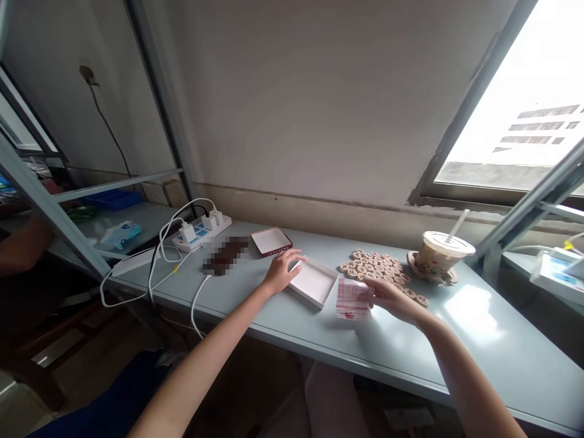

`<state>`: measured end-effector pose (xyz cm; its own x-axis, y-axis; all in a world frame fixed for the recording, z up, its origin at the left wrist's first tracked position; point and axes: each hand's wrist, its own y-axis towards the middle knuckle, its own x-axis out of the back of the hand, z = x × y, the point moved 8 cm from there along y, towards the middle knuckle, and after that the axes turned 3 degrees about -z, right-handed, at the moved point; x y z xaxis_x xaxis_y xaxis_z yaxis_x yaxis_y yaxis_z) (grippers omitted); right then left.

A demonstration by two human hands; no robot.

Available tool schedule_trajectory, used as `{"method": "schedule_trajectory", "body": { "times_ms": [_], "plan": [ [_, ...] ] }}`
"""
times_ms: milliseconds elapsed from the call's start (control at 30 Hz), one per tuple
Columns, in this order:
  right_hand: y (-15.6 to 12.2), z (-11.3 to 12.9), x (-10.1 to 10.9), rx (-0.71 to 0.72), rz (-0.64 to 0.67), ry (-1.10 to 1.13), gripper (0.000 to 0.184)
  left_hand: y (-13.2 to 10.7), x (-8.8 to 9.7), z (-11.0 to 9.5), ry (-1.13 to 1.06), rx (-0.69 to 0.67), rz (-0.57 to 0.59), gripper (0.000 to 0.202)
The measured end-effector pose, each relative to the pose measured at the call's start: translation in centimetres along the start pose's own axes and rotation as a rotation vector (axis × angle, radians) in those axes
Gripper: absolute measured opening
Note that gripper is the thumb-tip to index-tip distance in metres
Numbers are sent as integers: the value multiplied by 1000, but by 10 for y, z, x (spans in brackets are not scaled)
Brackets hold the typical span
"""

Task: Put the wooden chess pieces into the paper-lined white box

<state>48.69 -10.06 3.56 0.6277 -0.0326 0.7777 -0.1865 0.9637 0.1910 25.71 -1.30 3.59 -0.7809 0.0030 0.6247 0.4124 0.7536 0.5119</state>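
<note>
My left hand (280,272) rests with fingers curled on the near-left rim of an open white box tray (314,282) on the grey table (479,340). My right hand (392,298) pinches a folded white sheet with red grid lines (352,299), held just above the table to the right of the tray. Several round wooden chess pieces (376,267) lie in a heap behind my right hand. The box's red-edged lid (271,241) lies behind my left hand.
A drink cup with a straw (440,254) stands at the right, behind the pieces. A white power strip (201,232) with chargers and loose white cables (155,261) sits at the left, next to a blurred dark object (225,255). Metal frame posts stand on both sides. Another person's arm (22,243) shows at far left.
</note>
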Motion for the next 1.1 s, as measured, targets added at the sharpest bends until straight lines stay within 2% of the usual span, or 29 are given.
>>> {"method": "schedule_trajectory", "body": {
  "times_ms": [100,167,267,367,500,633,800,900,967,1100],
  "plan": [
    [17,17,-5,-40,96,285,30,30,-6,0,-126,-53,-63,20],
    [35,25,-10,-38,87,328,30,44,-10,4,-166,-56,-91,19],
    [61,28,-27,-18,63,166,25,50,-18,14,-208,-29,-98,21],
    [76,20,-45,-59,34,-114,19,46,-32,25,-268,2,13,23],
    [78,11,-60,-89,16,-321,21,40,-47,33,-268,48,202,28],
    [78,2,-61,-85,-21,-427,26,41,-53,27,-241,68,289,35],
    [79,-7,-60,-49,-34,-400,27,43,-56,19,-131,10,243,30],
    [77,-8,-59,-45,-26,-328,27,45,-55,18,-104,-25,206,14],
    [75,-7,-58,-38,-10,-260,28,45,-54,19,-116,-23,210,9],
    [73,-3,-57,-19,29,-183,28,46,-51,16,-142,0,254,12]
  ]
}}
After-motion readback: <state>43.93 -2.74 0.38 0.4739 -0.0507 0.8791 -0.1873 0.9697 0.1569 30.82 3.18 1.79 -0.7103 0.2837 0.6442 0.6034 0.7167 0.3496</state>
